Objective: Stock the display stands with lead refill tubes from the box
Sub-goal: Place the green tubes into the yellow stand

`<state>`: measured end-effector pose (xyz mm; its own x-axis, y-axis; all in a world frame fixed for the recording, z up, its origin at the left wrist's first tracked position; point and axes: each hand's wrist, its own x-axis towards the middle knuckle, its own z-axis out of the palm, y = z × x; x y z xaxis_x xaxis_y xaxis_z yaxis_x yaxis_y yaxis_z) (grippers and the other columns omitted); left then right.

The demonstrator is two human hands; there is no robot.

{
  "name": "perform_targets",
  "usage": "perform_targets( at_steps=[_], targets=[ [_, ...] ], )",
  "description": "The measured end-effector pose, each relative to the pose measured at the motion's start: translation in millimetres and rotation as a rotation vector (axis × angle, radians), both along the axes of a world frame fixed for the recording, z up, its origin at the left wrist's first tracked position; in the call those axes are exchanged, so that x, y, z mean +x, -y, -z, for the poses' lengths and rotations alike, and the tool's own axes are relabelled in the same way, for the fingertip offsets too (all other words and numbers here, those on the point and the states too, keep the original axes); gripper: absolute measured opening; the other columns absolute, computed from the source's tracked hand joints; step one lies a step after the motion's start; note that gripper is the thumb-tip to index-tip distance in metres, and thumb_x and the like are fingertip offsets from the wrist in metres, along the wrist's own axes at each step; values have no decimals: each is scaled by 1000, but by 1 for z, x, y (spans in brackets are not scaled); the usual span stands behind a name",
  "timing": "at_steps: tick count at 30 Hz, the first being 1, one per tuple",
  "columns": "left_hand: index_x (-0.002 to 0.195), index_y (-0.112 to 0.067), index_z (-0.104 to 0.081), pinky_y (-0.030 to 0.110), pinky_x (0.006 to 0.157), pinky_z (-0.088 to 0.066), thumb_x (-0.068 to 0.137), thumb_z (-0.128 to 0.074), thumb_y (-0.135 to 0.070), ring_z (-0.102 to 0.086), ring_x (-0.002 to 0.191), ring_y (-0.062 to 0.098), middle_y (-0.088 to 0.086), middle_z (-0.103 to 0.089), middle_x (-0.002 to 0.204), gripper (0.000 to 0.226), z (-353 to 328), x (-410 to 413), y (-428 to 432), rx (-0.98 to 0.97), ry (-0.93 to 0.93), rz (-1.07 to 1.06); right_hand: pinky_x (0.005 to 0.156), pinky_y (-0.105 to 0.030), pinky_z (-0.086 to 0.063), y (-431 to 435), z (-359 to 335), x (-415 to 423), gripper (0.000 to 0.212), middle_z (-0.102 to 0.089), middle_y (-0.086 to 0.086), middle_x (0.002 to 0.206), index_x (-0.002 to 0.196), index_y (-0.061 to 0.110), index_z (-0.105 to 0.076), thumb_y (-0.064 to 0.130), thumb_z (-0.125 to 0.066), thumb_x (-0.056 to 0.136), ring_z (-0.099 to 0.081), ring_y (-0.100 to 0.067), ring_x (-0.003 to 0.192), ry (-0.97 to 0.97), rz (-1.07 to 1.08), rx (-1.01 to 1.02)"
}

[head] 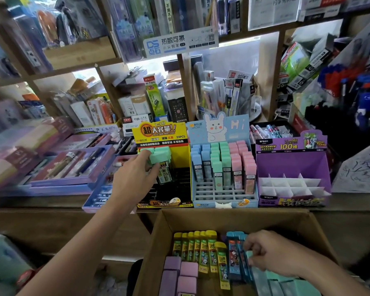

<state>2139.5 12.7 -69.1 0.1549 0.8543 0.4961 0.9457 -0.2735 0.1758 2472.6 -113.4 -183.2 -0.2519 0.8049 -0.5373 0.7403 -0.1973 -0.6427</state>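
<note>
Fingers [146,155] of the left hand [132,178] are wrapped over a clump of mint-green-capped clear plastic lead refill tubes [161,157], with the thumb tucked underneath, so that's several tubes in one grip. The clump sits at the far left of the yellow and black cardboard display stand [181,155]. The black slots nearer to us look unfilled.

Down in the brown cardboard box [201,214] at the near edge, the right hand [267,253] has its fingers [248,244] curled onto the blue-capped tubes [234,252]. Honestly I can't tell if it has actually got one pinched or is just picking at them. Yellow-capped tubes [199,251] and lilac-capped tubes [181,274] are packed to the left of it.

To the right of the yellow stand are a pale blue bunny-print stand [222,129], mostly full, and a purple cardboard stand [293,159] whose white dividers [291,185] hold nothing.

What I'd worry about is that handful. Trying to seat several tubes in narrow slots at once means one can slide out of the grip, tip over, or drop off the shelf edge short of the box. And with both hands busy, the right one is fishing half-blind, so it could drag neighbouring tubes out of their rows.
</note>
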Motion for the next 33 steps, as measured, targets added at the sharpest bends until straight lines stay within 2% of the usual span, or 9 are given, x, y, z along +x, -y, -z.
perform_targets(
  at_steps=[4,7,9,14,17,24,28,30,33],
  targets=[
    [102,-23,-61,25,47,-32,99,-47,-54,-52,68,9,-10,-53,85,34,-3,-1,-2,44,7,1,77,-24,-58,-1,0,-1,20,-74,6,92,107,36,-68,30,-77,91,-73,-5,83,6,-8,-5],
    [115,-14,-68,29,64,-43,98,-59,-43,-54,81,14,-7,-51,98,34,-4,-3,-8,4,127,56,79,-26,-60,0,-1,-1,19,-74,5,91,107,36,-68,30,-77,91,-73,-7,83,2,-13,-3],
    [117,-13,-69,29,73,-45,96,-65,-35,-55,83,14,-6,-53,101,31,-6,-4,-9,-15,204,110,75,-24,-58,0,-1,-1,19,-74,6,89,107,35,-68,29,-76,91,-72,-5,81,1,-15,3],
    [112,-20,-68,21,67,-43,95,-66,-29,-57,76,5,-11,-59,99,20,-11,-7,-10,-9,192,203,60,-15,-48,-1,0,-1,14,-71,9,79,102,35,-68,29,-76,91,-67,3,68,1,-16,36],
    [111,-22,-68,26,67,-47,95,-67,-29,-59,76,7,-10,-60,99,18,-13,-7,-11,-4,173,203,61,-15,-49,-1,-1,0,15,-72,8,81,102,36,-68,29,-76,91,-69,1,70,-2,-12,26],
    [107,-19,-72,15,69,-41,93,-69,-25,-57,79,-5,-19,-59,88,15,-20,-11,-13,-85,213,196,65,-19,-51,0,-1,0,18,-74,11,79,104,37,-68,30,-76,90,-72,-1,74,-8,-12,17],
    [108,-13,-73,19,69,-43,93,-69,-17,-62,82,9,-7,-67,95,16,-27,-12,-15,-117,174,205,66,-18,-52,-1,-2,-1,17,-74,9,83,103,38,-68,29,-76,91,-72,-2,76,-4,-13,19],
    [107,-13,-73,18,68,-43,93,-69,-16,-61,81,9,-6,-67,94,15,-29,-12,-15,-104,170,204,66,-17,-52,0,-2,-1,18,-74,8,85,103,38,-68,29,-76,91,-73,-2,77,-9,-11,18],
    [106,-15,-74,26,70,-43,93,-69,-19,-59,83,13,-6,-66,92,14,-28,-11,-13,-76,187,195,66,-18,-52,0,-2,0,18,-74,6,87,104,37,-69,29,-77,90,-73,-3,77,-11,-8,21]
  ],
)
